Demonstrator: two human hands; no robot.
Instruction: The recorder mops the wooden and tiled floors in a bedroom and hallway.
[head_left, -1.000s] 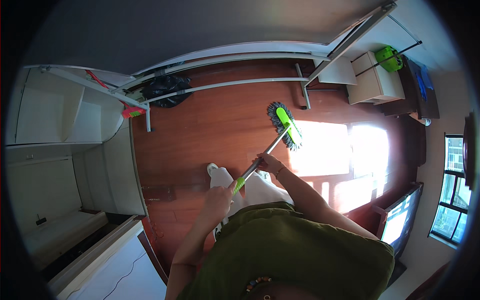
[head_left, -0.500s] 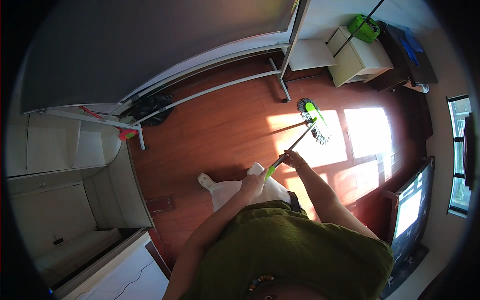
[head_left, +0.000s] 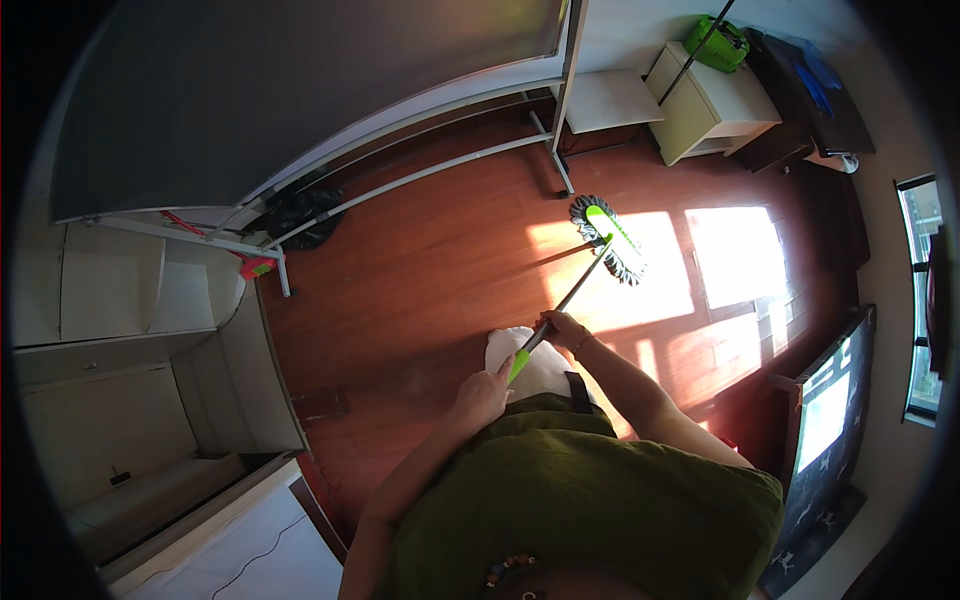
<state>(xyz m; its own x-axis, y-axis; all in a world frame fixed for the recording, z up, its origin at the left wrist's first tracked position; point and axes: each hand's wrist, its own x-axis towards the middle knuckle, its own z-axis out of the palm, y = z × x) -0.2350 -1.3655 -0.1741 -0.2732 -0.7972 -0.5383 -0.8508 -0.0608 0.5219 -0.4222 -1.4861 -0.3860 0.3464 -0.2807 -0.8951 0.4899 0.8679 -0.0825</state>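
A mop (head_left: 612, 240) with a bright green plate and a grey-and-white fringed head rests on the sunlit wooden floor ahead of me. Its grey pole slants back toward my body and ends in a green grip. My left hand (head_left: 483, 397) is closed around that green grip, close to my waist. Farther up, my right hand (head_left: 564, 330) wraps the grey pole. The ends of some fingers are hidden behind the pole.
A wheeled whiteboard-like stand (head_left: 420, 165) spans the upper left, with a black bag (head_left: 310, 218) under it. White shelving (head_left: 110, 290) lines the left. A low white cabinet (head_left: 715, 105) stands at far right, and a dark framed panel (head_left: 825, 440) leans near the window.
The mop head has shifted slightly left on the floor. Both hands have moved left with the pole, the left one also nearer my body. My left shoe has gone out of sight.
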